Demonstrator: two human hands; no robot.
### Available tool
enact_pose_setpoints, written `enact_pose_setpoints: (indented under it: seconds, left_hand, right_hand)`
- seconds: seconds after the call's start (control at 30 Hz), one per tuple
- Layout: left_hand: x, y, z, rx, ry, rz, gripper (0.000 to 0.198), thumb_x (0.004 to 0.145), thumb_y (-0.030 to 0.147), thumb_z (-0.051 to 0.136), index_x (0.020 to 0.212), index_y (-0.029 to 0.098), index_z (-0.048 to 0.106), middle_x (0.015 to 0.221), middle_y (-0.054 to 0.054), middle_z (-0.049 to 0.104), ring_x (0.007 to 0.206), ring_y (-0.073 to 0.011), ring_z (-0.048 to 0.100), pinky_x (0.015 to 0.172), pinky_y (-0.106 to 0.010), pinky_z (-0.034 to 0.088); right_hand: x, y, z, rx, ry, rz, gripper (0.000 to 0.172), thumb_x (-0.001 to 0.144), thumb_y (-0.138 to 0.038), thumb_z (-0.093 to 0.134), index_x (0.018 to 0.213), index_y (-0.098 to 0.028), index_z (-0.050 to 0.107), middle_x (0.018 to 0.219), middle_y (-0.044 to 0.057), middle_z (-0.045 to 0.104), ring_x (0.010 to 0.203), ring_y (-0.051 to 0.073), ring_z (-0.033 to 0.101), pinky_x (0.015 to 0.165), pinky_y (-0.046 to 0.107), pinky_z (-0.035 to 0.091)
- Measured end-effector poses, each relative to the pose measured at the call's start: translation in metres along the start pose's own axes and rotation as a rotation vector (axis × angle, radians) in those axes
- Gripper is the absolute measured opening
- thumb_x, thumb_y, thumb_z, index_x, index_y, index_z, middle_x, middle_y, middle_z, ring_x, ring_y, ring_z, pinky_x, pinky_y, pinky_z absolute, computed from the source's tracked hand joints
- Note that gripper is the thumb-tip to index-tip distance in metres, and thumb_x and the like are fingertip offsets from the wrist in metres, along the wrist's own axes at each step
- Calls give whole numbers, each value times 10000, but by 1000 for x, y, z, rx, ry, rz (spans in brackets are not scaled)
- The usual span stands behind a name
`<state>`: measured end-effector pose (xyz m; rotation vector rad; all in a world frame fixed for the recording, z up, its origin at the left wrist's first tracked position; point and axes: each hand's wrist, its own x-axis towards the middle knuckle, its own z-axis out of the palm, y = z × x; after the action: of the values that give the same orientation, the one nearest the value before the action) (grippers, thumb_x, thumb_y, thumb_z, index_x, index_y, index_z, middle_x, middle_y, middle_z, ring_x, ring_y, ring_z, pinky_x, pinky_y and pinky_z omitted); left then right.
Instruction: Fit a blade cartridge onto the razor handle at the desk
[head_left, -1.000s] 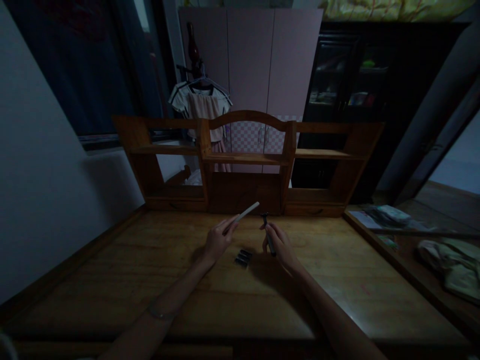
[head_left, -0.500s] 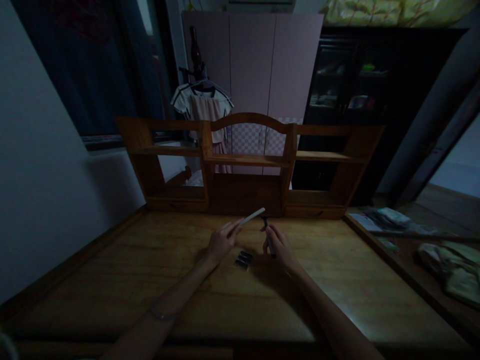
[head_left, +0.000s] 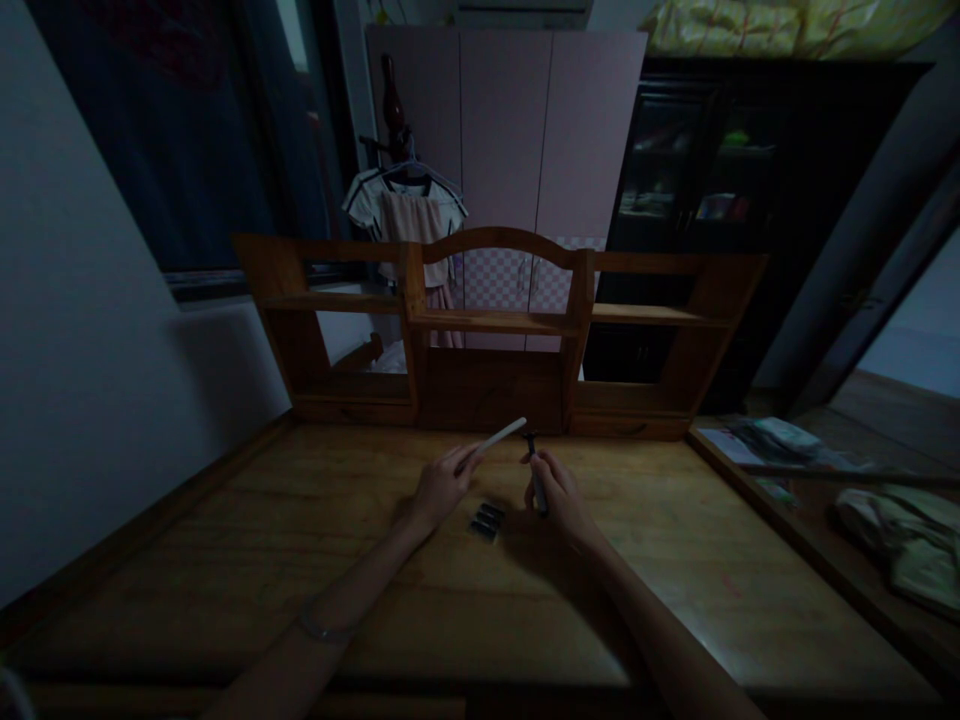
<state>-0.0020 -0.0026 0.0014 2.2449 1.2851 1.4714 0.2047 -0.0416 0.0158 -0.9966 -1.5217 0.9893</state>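
Pinched in my left hand (head_left: 444,484) is a slim white stick (head_left: 504,433), tilted up to the right; its exact kind is unclear in the dim light. My right hand (head_left: 556,490) is closed around a dark-handled razor (head_left: 538,480), its small T-shaped head pointing up and away from me. The stick's tip and the razor's head are close together, with a small gap between them. On the desk between my hands lies a small pack of dark razor cartridges (head_left: 487,521), touched by neither hand.
The wooden desk (head_left: 300,560) carries a shelf unit (head_left: 495,320) along its back edge. Right of the desk's raised edge are plastic-wrapped items (head_left: 780,438) and a pale cloth bag (head_left: 900,540). Clothes (head_left: 409,210) hang behind, before a pink wardrobe (head_left: 502,130).
The white stick has shifted slightly left and down at its tip. My right hand has tilted the razor slightly, its lower end moving left. Both grips stay the same.
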Motion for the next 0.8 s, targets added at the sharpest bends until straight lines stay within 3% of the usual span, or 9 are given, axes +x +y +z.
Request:
enact_pose_setpoints:
  seconds: [0.23, 0.43, 0.63, 0.8]
  left_hand:
    - [0, 0, -1, -69, 9, -30, 263, 866, 347, 490, 1046, 220, 634, 1028, -48, 674, 931, -187, 630, 813, -292, 495]
    - [0, 13, -5, -139, -78, -88, 257, 865, 376, 477, 932, 181, 631, 876, -39, 666, 788, -155, 615, 704, -226, 459]
    - [1, 17, -9, -125, -126, -132, 296, 861, 422, 457, 788, 162, 578, 666, 14, 553, 619, -107, 515, 578, -191, 371]
    - [0, 14, -7, -105, -122, -166, 315, 850, 451, 457, 748, 164, 537, 620, 37, 488, 577, -95, 467, 551, -192, 326]
  right_hand:
    - [2, 4, 0, -24, 17, 2, 346, 898, -511, 352, 984, -194, 462, 496, -42, 510, 411, 126, 488, 382, 187, 346]
    - [4, 13, 0, -68, 41, 40, 339, 850, -527, 444, 958, -205, 445, 516, -55, 495, 415, 126, 472, 363, 178, 326]
    - [7, 18, -1, -174, 70, -28, 272, 829, -466, 515, 872, -212, 428, 532, -61, 465, 437, 111, 439, 393, 175, 288]
    - [9, 22, -2, -286, 99, -84, 215, 851, -413, 496, 855, -214, 415, 532, -68, 461, 438, 104, 424, 416, 181, 269]
